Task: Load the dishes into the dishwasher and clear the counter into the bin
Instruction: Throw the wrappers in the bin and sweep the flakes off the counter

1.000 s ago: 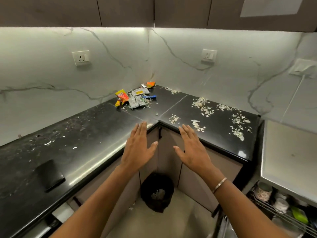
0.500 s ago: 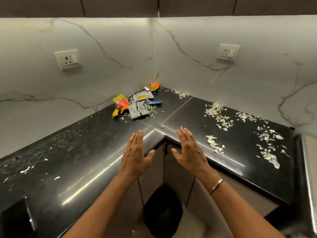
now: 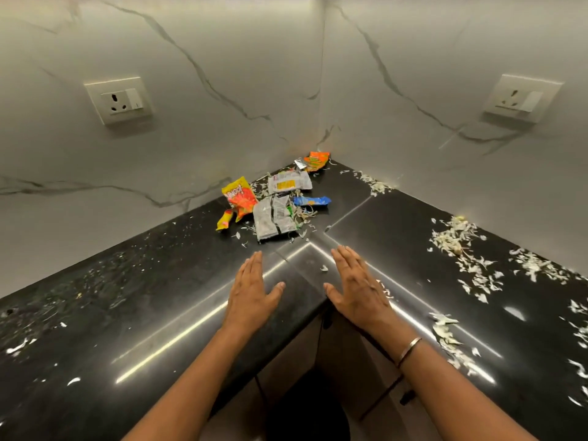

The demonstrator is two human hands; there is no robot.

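Yellow wrapper (image 3: pixel 238 198), near the corner of the counter (image 3: pixel 159 297): white letters slanting across its top read "INGO!", with the first letter lost in a crease, so probably "BINGO!". It is the only legible word in view.

Silver wrapper (image 3: pixel 273 218), just right of it: dark blocks of fine print, too small to read.

White wrapper (image 3: pixel 288 183), behind: yellow label panel with print, unreadable.

Blue wrapper (image 3: pixel 311 201) and orange wrapper (image 3: pixel 315 160): traces of lettering, blurred.
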